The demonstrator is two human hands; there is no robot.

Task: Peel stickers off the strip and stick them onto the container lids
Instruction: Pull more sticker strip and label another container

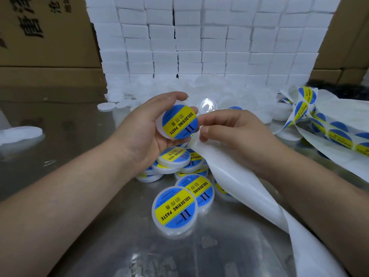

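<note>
Left hand (pixel 146 126) grips one labelled lid (pixel 179 121); right hand (pixel 237 132) pinches one bare strip (pixel 231 176).

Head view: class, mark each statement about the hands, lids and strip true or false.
1. The left hand holds a lid that already bears a sticker. True.
2. The right hand is empty. False: it pinches the white strip.
3. More lids with stickers lie on the table. True.
4. The boxes stacked behind are red. False: they are white.
</note>
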